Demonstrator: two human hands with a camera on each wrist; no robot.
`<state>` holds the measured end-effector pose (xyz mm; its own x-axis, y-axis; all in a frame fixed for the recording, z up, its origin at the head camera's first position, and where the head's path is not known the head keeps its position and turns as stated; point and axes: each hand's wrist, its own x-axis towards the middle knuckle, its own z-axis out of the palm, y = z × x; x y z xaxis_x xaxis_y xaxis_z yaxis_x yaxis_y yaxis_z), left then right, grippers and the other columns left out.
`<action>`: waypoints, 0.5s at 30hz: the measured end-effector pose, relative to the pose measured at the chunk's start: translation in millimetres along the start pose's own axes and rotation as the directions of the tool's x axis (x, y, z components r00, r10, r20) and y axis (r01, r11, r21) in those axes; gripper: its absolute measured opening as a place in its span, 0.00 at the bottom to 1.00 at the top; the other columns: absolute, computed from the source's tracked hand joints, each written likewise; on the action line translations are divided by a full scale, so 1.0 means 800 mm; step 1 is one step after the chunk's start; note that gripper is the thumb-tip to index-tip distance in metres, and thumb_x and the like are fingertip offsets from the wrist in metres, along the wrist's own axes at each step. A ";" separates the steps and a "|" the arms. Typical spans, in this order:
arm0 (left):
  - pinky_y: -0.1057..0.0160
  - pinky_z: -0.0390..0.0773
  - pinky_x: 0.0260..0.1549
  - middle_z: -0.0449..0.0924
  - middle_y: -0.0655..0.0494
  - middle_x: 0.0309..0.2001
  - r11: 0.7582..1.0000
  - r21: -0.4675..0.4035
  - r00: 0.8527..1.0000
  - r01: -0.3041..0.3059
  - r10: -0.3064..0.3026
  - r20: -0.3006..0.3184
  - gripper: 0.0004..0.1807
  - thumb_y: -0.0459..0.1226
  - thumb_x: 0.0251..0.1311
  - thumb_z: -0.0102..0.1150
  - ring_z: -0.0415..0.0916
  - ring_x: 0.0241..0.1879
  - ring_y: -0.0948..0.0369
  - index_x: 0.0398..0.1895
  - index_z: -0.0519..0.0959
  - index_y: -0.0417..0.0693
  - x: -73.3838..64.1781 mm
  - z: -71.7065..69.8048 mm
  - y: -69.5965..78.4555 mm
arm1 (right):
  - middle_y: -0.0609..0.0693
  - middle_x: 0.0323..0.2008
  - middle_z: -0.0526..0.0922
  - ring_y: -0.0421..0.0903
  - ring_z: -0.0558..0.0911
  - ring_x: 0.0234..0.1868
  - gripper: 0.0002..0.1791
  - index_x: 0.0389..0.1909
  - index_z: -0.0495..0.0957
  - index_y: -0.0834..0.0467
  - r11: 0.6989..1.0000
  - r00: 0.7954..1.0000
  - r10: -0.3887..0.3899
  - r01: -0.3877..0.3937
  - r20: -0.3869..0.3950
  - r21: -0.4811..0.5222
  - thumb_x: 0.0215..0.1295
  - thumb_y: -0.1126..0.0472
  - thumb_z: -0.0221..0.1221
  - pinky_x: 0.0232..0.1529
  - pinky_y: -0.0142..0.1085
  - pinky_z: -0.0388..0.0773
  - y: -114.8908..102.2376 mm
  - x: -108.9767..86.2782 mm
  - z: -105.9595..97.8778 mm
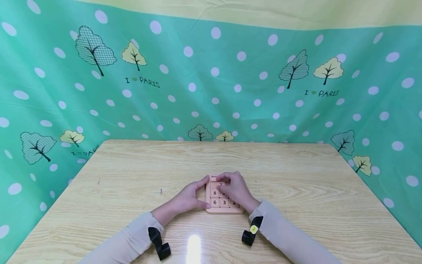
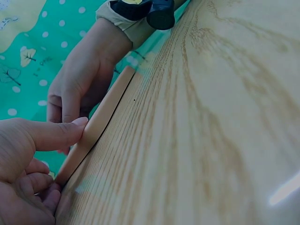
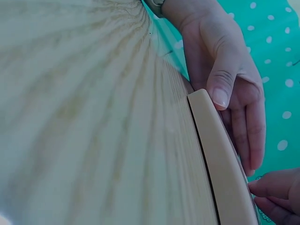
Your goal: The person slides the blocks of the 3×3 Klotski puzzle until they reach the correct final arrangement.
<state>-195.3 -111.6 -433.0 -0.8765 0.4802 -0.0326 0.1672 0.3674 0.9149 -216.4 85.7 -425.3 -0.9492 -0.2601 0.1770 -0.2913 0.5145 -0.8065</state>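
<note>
A pink number slide puzzle point(image 1: 224, 210) lies flat on the table, its tiles facing up. My left hand point(image 1: 189, 198) holds its left side, thumb at the near corner and fingers by the far one. Above the tiles is my right hand point(image 1: 238, 189), index finger and thumb bent down around the 7 tile point(image 1: 221, 184). Left of that tile the slot shows bare board. The 8 tile point(image 1: 214, 193), 6 tile point(image 1: 215, 202) and 3 tile point(image 1: 224, 202) can be read; the right hand hides the upper right tiles. Both wrist views catch the puzzle's near edge point(image 2: 101, 117).
The wood-grain table point(image 1: 132, 161) reaches back to a green dotted curtain point(image 1: 204, 88). Black straps with small cameras hang at the left wrist point(image 1: 159, 244) and right wrist point(image 1: 252, 231). Light glares off the near table top.
</note>
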 end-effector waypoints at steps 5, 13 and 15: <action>0.51 0.44 0.70 0.51 0.47 0.72 1.000 0.001 1.000 0.007 -0.007 -0.005 0.52 0.32 0.43 0.72 0.44 0.72 0.51 0.71 0.52 0.38 0.001 0.000 -0.001 | 0.47 0.35 0.82 0.45 0.72 0.41 0.11 0.37 0.84 0.59 1.000 1.000 0.016 -0.016 -0.007 -0.013 0.50 0.70 0.65 0.43 0.38 0.71 0.006 -0.002 -0.005; 0.50 0.44 0.70 0.51 0.46 0.72 1.000 0.005 1.000 0.008 -0.008 -0.011 0.52 0.33 0.43 0.73 0.45 0.72 0.50 0.71 0.52 0.38 0.001 0.001 -0.002 | 0.45 0.34 0.82 0.43 0.72 0.41 0.11 0.37 0.84 0.56 0.999 0.999 0.040 -0.040 -0.014 0.003 0.50 0.67 0.67 0.46 0.39 0.69 0.010 -0.005 -0.008; 0.50 0.44 0.70 0.51 0.47 0.72 1.000 0.006 1.000 0.010 -0.010 -0.012 0.53 0.33 0.43 0.73 0.45 0.72 0.50 0.72 0.52 0.39 0.001 0.001 -0.002 | 0.44 0.35 0.82 0.43 0.73 0.41 0.12 0.38 0.84 0.55 0.998 0.999 0.052 -0.052 -0.001 0.037 0.50 0.66 0.67 0.47 0.39 0.69 0.011 -0.007 -0.009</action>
<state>-195.7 -111.3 -434.9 -0.8835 0.4671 -0.0370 0.1613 0.3773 0.9119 -214.9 97.8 -429.2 -0.9632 -0.2321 0.1355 -0.2371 0.4964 -0.8351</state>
